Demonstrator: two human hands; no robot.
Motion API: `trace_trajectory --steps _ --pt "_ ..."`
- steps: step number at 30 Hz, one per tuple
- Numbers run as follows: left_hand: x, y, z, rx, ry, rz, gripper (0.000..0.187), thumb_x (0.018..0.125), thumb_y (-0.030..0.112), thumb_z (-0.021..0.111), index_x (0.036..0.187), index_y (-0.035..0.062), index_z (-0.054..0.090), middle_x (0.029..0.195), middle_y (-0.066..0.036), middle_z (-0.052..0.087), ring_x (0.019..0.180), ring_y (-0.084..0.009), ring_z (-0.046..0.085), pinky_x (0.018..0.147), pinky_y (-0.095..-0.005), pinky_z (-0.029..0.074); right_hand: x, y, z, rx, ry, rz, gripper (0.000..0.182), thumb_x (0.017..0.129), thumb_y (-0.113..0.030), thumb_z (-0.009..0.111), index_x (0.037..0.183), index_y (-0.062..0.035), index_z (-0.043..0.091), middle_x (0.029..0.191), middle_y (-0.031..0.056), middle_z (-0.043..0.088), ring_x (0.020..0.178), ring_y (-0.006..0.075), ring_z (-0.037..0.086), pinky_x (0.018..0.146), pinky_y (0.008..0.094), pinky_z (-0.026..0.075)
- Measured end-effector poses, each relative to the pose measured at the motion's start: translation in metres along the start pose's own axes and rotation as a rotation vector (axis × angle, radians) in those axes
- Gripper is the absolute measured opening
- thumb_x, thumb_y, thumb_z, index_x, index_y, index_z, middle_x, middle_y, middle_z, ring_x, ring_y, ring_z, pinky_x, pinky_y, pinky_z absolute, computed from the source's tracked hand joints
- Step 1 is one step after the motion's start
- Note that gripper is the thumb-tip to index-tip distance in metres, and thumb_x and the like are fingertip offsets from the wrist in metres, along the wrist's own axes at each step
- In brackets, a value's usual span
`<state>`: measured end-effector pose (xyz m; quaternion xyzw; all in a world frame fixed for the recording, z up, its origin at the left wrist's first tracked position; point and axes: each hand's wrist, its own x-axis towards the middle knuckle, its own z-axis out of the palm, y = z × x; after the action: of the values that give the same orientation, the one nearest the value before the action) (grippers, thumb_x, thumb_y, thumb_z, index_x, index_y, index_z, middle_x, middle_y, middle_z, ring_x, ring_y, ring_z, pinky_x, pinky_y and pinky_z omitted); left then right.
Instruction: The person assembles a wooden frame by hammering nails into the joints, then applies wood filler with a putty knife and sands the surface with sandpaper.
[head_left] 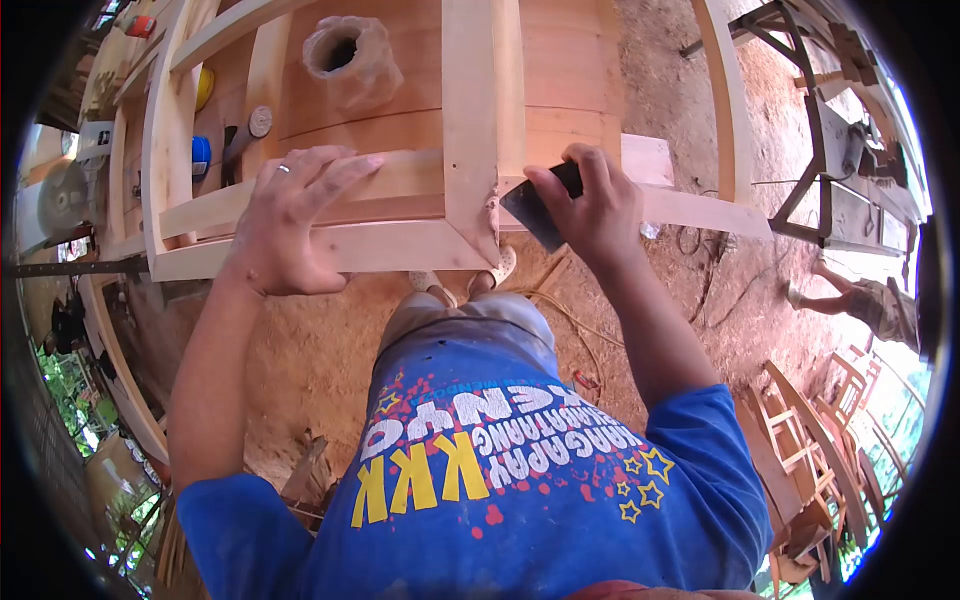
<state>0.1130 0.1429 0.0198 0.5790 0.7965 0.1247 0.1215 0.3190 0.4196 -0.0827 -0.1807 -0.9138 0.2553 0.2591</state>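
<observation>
A pale wooden frame (400,247) with a mitred corner lies in front of me. My left hand (292,215) spans its front rail, fingers over the far side and thumb along the near edge; a ring is on one finger. In my right hand (600,205) is a dark flat scraper (537,212), pinched between thumb and fingers. The scraper's edge is right beside the frame's corner. Rough brownish filler (492,205) shows along that corner's edge.
On the board inside the frame sits a plastic-wrapped roll (345,55), with a blue object (201,155) farther left. Wooden chair frames (800,430) stand at right, near another person's legs (835,290). A cord (575,320) runs over the dirt floor.
</observation>
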Motion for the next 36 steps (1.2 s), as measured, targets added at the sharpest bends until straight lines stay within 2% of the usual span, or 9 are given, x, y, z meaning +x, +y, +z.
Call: trace_trajectory --steps 3,5,8,11,12,15,18,31,36 --pt "0.001 -0.001 -0.002 0.013 0.005 0.003 0.103 0.049 0.029 0.085 0.149 0.0245 0.058 0.135 -0.009 0.063 0.124 -0.0304 0.060 0.101 -0.0450 0.044 0.008 0.018 -0.023 -0.031 0.020 0.022 0.046 0.088 -0.045 0.085 0.103 -0.0060 0.067 0.087 0.0121 0.073 0.071 0.0311 0.073 0.063 0.0414 0.058" --pt "-0.001 0.000 -0.001 0.024 0.004 -0.002 0.103 0.050 0.029 0.085 0.149 0.0245 0.058 0.135 -0.009 0.063 0.124 -0.0300 0.060 0.101 -0.0450 0.044 0.043 0.028 -0.037 0.248 -0.046 0.427 0.045 0.091 -0.043 0.082 0.112 -0.0053 0.072 0.093 0.0150 0.075 0.084 0.0293 0.076 0.074 0.0413 0.059" --pt "-0.002 0.000 0.001 0.011 0.030 0.005 0.101 0.050 0.029 0.085 0.148 0.0242 0.058 0.134 -0.007 0.064 0.124 -0.0292 0.060 0.101 -0.0446 0.044 0.106 0.020 -0.049 0.226 -0.185 0.080 0.050 0.087 -0.042 0.084 0.117 -0.0047 0.071 0.104 0.0182 0.077 0.096 0.0316 0.076 0.086 0.0419 0.058" --pt "-0.004 0.000 -0.002 -0.028 -0.005 0.003 0.103 0.047 0.026 0.084 0.147 0.0182 0.059 0.137 -0.009 0.063 0.126 -0.0331 0.059 0.103 -0.0466 0.044 0.142 -0.005 -0.045 0.159 -0.289 -0.100 0.052 0.089 -0.041 0.085 0.122 -0.0045 0.069 0.106 0.0134 0.075 0.097 0.0231 0.072 0.090 0.0366 0.056" --pt "-0.004 0.000 -0.004 -0.030 0.003 -0.001 0.102 0.047 0.026 0.084 0.147 0.0184 0.060 0.136 -0.009 0.063 0.126 -0.0331 0.060 0.102 -0.0464 0.044 0.160 -0.028 -0.063 0.279 -0.514 0.045 0.054 0.087 -0.029 0.086 0.122 0.0062 0.065 0.110 0.0195 0.077 0.106 0.0280 0.075 0.093 0.0380 0.058" --pt "-0.005 0.001 -0.004 -0.049 0.009 -0.015 0.101 0.048 0.027 0.084 0.146 0.0190 0.061 0.136 -0.009 0.063 0.125 -0.0331 0.060 0.102 -0.0463 0.045 0.171 -0.033 -0.057 0.159 -0.624 -0.083 0.055 0.079 -0.033 0.090 0.116 0.0019 0.070 0.104 0.0188 0.077 0.099 0.0312 0.075 0.089 0.0401 0.058" --pt "-0.007 -0.003 -0.002 -0.042 0.010 -0.010 0.101 0.049 0.027 0.084 0.146 0.0193 0.060 0.136 -0.009 0.064 0.125 -0.0334 0.060 0.101 -0.0466 0.046 0.156 -0.028 -0.044 0.140 -0.608 -0.307 0.050 0.083 -0.034 0.089 0.118 -0.0046 0.068 0.101 0.0143 0.076 0.092 0.0253 0.074 0.087 0.0382 0.057" --pt "-0.012 -0.005 0.004 -0.006 0.049 0.020 0.100 0.053 0.029 0.084 0.149 0.0235 0.058 0.137 -0.008 0.064 0.126 -0.0317 0.060 0.102 -0.0458 0.044 0.086 -0.064 -0.073 0.173 -0.692 -0.263 0.038 0.079 -0.020 0.086 0.109 -0.0046 0.067 0.093 0.0182 0.076 0.089 0.0380 0.074 0.080 0.0455 0.057" --pt "-0.015 -0.007 0.001 -0.032 0.065 0.029 0.097 0.053 0.030 0.085 0.146 0.0217 0.062 0.138 -0.008 0.063 0.127 -0.0313 0.059 0.102 -0.0456 0.044 0.038 -0.066 -0.091 0.321 -0.676 0.198 0.039 0.079 -0.024 0.090 0.106 -0.0072 0.067 0.089 -0.0002 0.064 0.086 0.0093 0.059 0.079 0.0286 0.050"
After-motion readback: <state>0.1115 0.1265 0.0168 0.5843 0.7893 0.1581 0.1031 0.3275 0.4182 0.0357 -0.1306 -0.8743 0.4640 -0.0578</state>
